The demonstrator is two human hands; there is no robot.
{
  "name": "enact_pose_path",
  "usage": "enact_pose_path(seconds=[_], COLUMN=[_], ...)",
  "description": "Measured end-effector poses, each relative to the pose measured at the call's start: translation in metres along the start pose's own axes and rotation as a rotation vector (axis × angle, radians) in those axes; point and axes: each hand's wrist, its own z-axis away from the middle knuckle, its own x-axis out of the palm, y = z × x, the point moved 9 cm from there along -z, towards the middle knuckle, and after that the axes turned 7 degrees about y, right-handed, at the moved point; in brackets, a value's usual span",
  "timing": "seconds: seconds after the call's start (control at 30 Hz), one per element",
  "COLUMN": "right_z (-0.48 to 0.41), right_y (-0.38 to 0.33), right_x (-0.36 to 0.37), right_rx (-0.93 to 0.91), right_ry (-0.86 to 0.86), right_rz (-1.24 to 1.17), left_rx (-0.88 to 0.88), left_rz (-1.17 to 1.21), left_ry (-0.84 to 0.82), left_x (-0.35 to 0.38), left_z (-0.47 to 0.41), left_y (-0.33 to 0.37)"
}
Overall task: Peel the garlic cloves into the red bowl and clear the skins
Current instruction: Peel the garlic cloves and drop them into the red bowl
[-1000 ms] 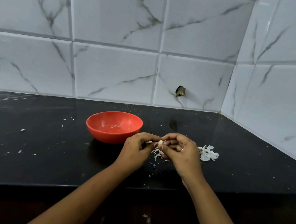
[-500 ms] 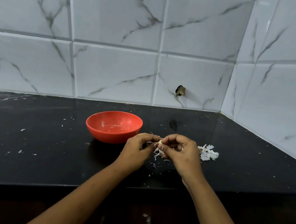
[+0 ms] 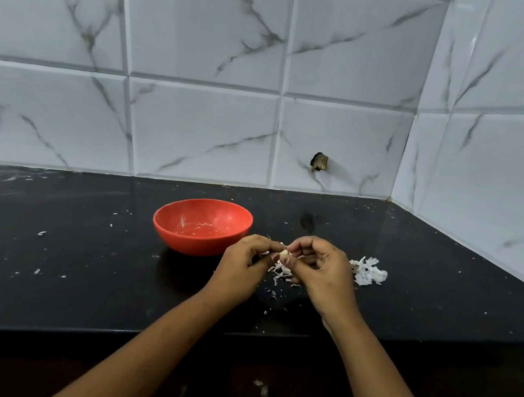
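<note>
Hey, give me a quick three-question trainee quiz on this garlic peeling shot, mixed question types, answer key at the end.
1. On which side of the hands does the red bowl stand?
2. True or false: the left hand and the right hand both pinch the garlic clove.
3. The skin pile furthest right lies: A in the bowl; B on the black counter, right of the right hand; C on the floor.

Key: 1 left; 2 true; 3 B.

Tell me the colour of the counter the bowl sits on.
Glossy black counter, speckled with white skin flakes; seen in the head view.
</note>
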Motion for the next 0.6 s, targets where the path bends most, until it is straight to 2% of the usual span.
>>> enact_pose_path(seconds=[0.23,0.6], right_z=[-0.0003,-0.0008], right_y=[-0.0025,-0.0041], right_x=[-0.0012,0.0021], right_rx=[-0.058,-0.075], right_ry=[0.011,-0.017], right_rz=[0.075,0.035], left_rx=[-0.027,-0.066], left_rz=[0.044,0.101], left_ry=[-0.044,-0.073], left_x=[0.0040,0.0066], left_z=[-0.0012,0.0000], left_y=[-0.0018,-0.0021])
